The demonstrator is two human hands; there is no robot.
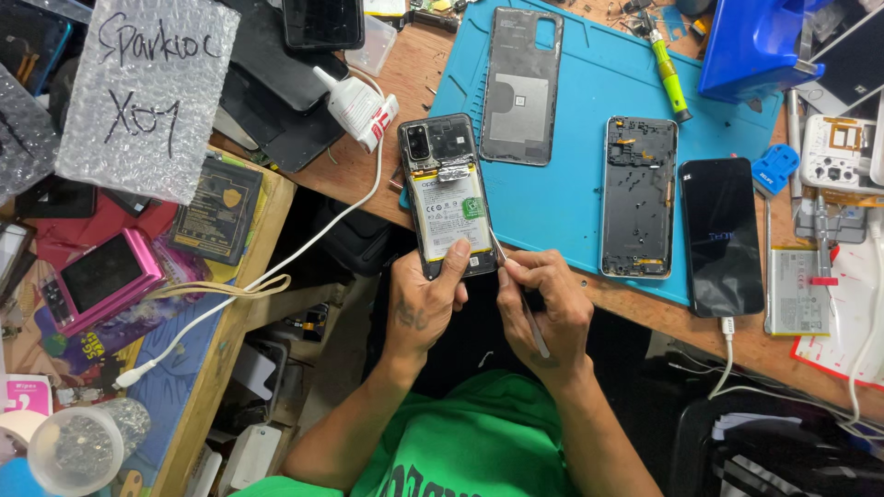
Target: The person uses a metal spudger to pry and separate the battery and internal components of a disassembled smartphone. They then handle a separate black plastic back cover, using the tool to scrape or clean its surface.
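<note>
Head view, going from the left: a bubble-wrap pouch (147,92) and a pink gadget (101,276) lie on the crowded side bench, with a white cable (276,267) running from there up toward the glue bottle (354,106) at the workbench's left end. At the near-left corner of the blue mat (589,83) lies the opened phone (447,195), back cover off, battery and camera module exposed. The left hand (424,299) clamps its bottom edge with thumb on the battery face. The right hand (543,308) pinches thin metal tweezers (516,285) whose tip meets the phone's lower right corner.

By the look of it, opening is finished and the inner work is under way: the removed back cover (518,87) rests further up the mat, while the battery still sits in place.

Further right lie a bare phone frame (638,195), a dark screen panel (723,235) overhanging the mat's near edge, and a loose battery (796,290) near the bench's right end. A yellow-green screwdriver (669,69) lies at the mat's far side. Nothing crowds the hands themselves.
</note>
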